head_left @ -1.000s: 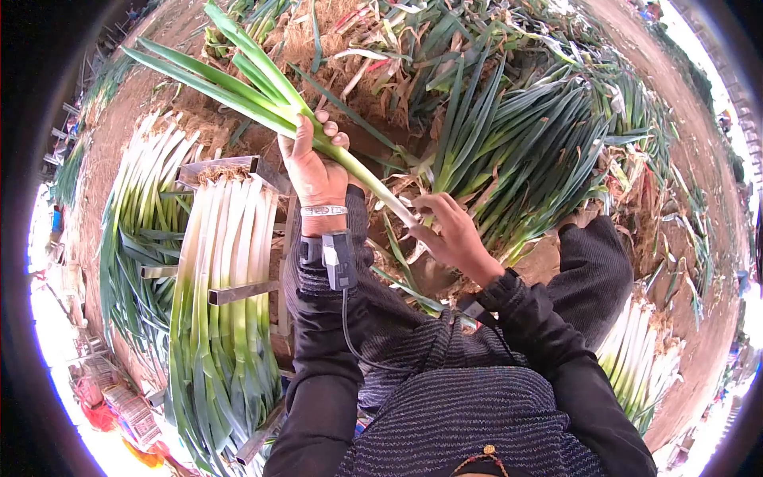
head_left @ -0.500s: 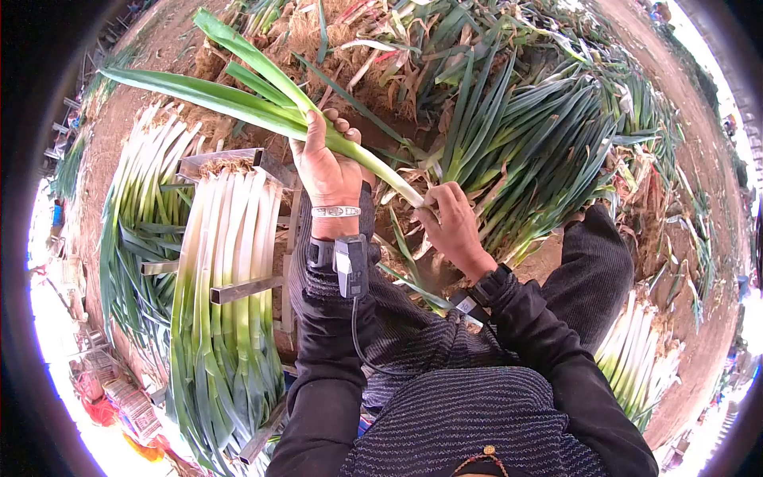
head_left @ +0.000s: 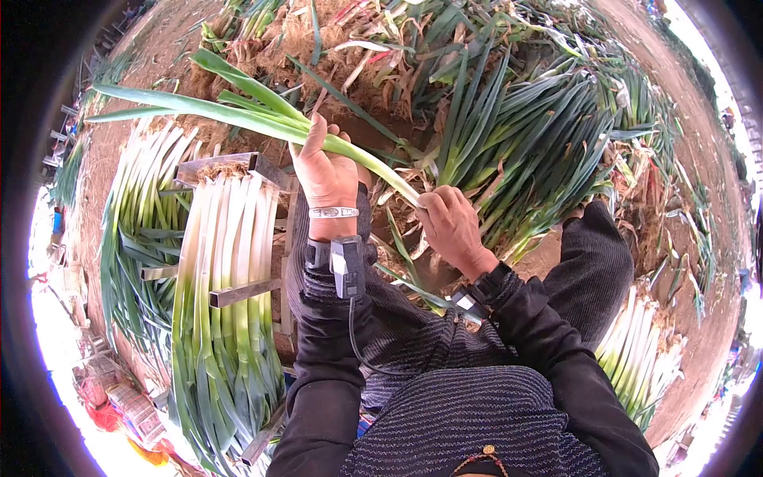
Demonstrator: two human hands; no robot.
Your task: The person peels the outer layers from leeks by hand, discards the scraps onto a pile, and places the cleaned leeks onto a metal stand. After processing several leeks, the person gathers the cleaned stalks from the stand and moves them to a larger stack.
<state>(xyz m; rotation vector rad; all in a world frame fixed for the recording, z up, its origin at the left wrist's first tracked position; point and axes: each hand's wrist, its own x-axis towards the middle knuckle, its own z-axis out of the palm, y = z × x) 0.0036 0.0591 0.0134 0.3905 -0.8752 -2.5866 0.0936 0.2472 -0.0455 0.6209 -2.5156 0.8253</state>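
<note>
A long leek (head_left: 369, 162) lies slanted across my two hands, its green leaves fanning out to the upper left. My left hand (head_left: 324, 171) is wrapped round the stalk where white turns to green. At the lower white end, my right hand (head_left: 451, 226) has its fingers closed on the leek, and they hide the root tip. Just beyond my right hand spreads a pile of untrimmed leeks (head_left: 540, 135) with dark green leaves. Left of my left hand, a row of pale, cleaned leeks (head_left: 230, 230) rests on a metal rack (head_left: 246, 292).
Another bundle of leeks (head_left: 131, 215) lies at the far left, and a further bundle (head_left: 636, 350) is at the lower right. Stripped leaves and roots (head_left: 381, 71) litter the ground ahead. Metal bars of the rack stick up beside my left forearm.
The leek's leafy end has dipped slightly. My right hand's fingers have curled further over the white end, while my left hand keeps its hold.
</note>
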